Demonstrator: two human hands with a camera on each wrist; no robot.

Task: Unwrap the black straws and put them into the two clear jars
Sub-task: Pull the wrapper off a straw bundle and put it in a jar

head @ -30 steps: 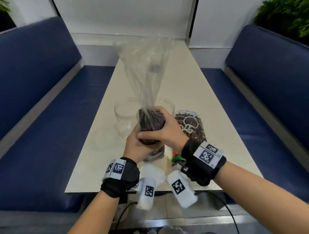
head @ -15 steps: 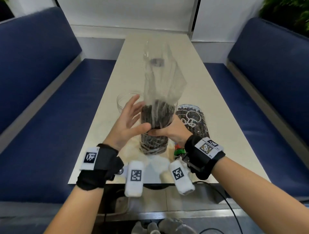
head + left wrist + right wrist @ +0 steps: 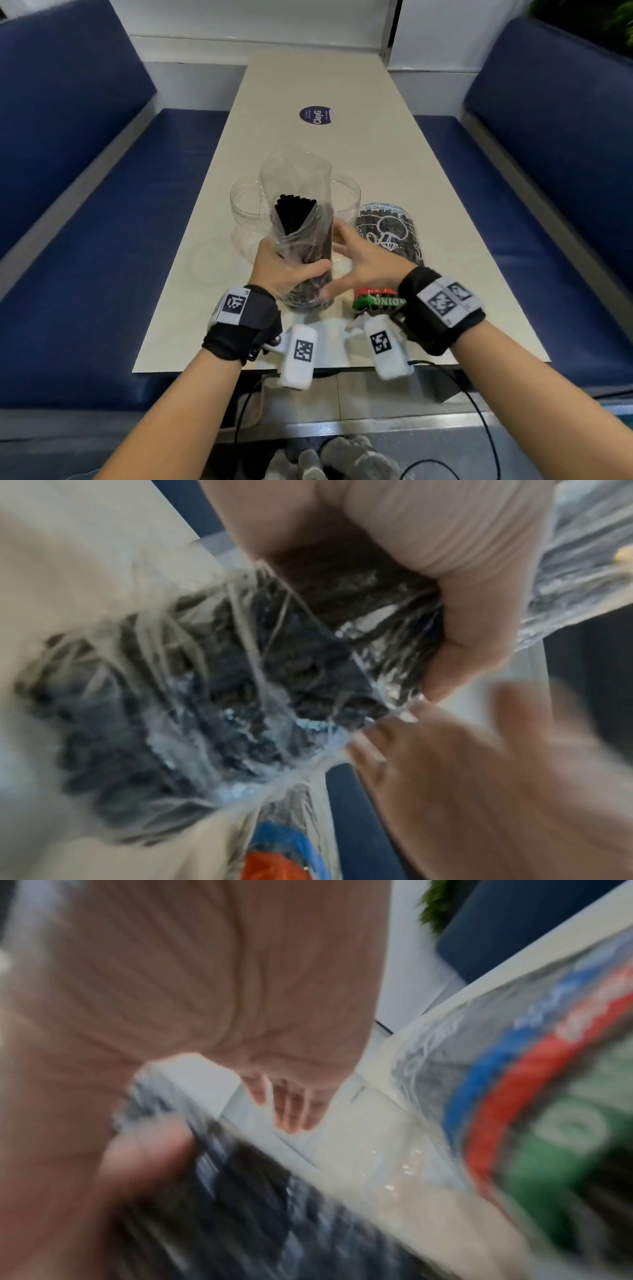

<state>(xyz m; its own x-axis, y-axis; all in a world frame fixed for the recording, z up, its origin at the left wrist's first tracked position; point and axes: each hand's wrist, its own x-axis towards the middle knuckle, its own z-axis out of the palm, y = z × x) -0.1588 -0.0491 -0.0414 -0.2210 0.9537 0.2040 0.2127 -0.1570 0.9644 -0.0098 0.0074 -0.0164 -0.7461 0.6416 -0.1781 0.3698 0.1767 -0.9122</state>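
A bundle of black straws [image 3: 297,219] stands upright on the table in its clear plastic wrapper [image 3: 294,171]. The wrapper's top gapes open and the straw tips show. My left hand [image 3: 298,272] grips the bundle low down through the plastic; the left wrist view shows its fingers [image 3: 455,593] curled round the wrapped straws [image 3: 222,696]. My right hand [image 3: 356,260] is just right of the bundle, fingers spread, holding nothing. Two clear jars stand behind the bundle, one left [image 3: 245,212] and one right [image 3: 349,198]. A second sealed straw pack [image 3: 390,233] lies to the right.
The sealed pack's red, blue and green label end [image 3: 534,1123] lies by my right wrist. A purple round sticker [image 3: 315,115] sits further up the white table [image 3: 445,274]. Blue benches [image 3: 102,257] flank both sides. Cables hang below the near edge.
My left hand has closed round the bundle and my right hand has let go and opened. The wrapper, held up tall before, has sunk and now shows the straw tips.
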